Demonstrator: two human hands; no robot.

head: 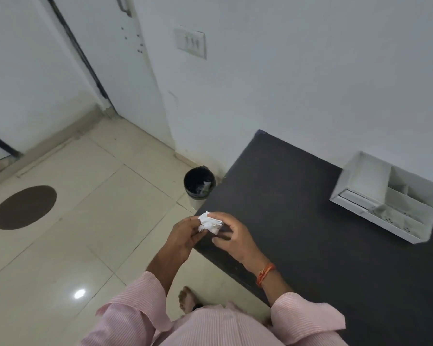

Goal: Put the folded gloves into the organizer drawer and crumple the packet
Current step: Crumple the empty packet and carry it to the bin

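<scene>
We see the crumpled white packet (209,222) pinched between both hands at frame centre: the left hand (184,236) grips its 9 o'clock side, the right hand (231,236) curls over its 3 o'clock side. The white organizer (385,196) stands on the dark table (310,245) at 3 o'clock, well apart. A black waste bin (199,182) sits on the floor at 12 o'clock of the hands.
</scene>
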